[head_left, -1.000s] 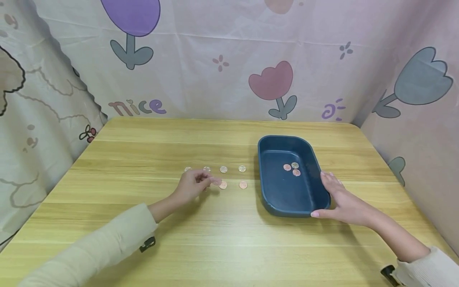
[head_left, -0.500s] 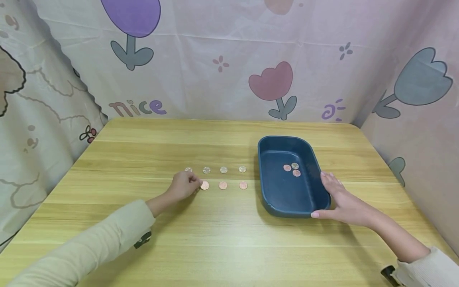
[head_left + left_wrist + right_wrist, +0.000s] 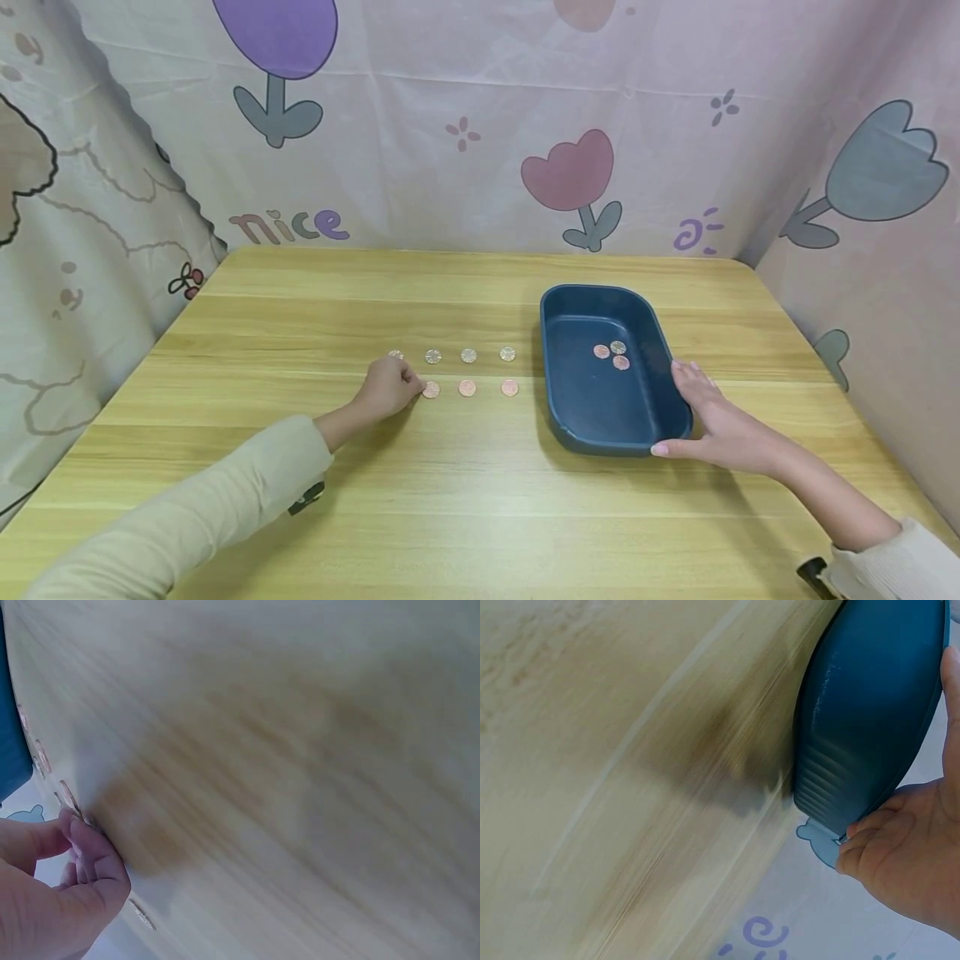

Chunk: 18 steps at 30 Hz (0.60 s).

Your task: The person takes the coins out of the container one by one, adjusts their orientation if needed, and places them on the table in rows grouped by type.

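Note:
My left hand (image 3: 386, 389) has thumb and index finger together at the left edge of a copper-coloured coin (image 3: 431, 389). In the left wrist view, this coin (image 3: 69, 796) lies at the fingertips. Two more copper coins (image 3: 467, 388) continue that row to the right. Behind it runs a row of pale gold coins (image 3: 433, 357), its leftmost one partly covered by the hand. My right hand (image 3: 723, 429) holds the near right corner of a dark blue plastic tray (image 3: 561, 417), fingers along the right side and thumb at the front. Inside lie three coins (image 3: 602, 352).
The light wooden table (image 3: 420, 517) reaches back to a printed fabric curtain (image 3: 420, 167). More of that cloth hangs along both sides. A black strap (image 3: 306, 498) shows at the left sleeve.
The left hand has brought a copper coin leftward and down to the table, at the left end of the front row. Its fingertips stay at the coin. Right hand and tray keep their place.

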Available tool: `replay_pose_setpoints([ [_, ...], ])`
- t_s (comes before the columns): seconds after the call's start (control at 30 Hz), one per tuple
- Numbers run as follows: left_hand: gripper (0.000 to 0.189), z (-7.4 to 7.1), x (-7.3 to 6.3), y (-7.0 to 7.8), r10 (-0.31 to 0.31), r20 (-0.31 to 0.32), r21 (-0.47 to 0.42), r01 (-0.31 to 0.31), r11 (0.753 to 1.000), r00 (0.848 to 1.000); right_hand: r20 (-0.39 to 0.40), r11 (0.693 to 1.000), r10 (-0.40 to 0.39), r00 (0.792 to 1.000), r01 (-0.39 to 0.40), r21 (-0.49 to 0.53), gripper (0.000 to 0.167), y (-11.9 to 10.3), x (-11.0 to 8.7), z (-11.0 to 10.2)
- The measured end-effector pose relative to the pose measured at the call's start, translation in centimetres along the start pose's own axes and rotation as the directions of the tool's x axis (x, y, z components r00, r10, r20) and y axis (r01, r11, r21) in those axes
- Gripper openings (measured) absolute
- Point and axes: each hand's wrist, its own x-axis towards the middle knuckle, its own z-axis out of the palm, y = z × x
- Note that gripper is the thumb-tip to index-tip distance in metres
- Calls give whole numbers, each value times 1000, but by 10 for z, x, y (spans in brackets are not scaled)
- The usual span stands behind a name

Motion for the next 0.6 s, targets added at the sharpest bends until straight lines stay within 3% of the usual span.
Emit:
replay_pose_setpoints([
  [0.2, 14, -3, 0, 5, 76, -33, -72, -78, 994, 997, -1, 1000, -5, 1000, 5, 5, 113, 1, 0, 0],
  [0.43, 17, -12, 4, 34, 110, -66, -171, -120, 978, 992, -2, 1000, 4, 1000, -4, -4, 114, 1, -1, -1],
  [0.6, 16, -8, 8, 53, 124, -120, -242, -150, 959, 985, 4, 1000, 11, 1000, -11, -4, 115, 0, 0, -1],
])
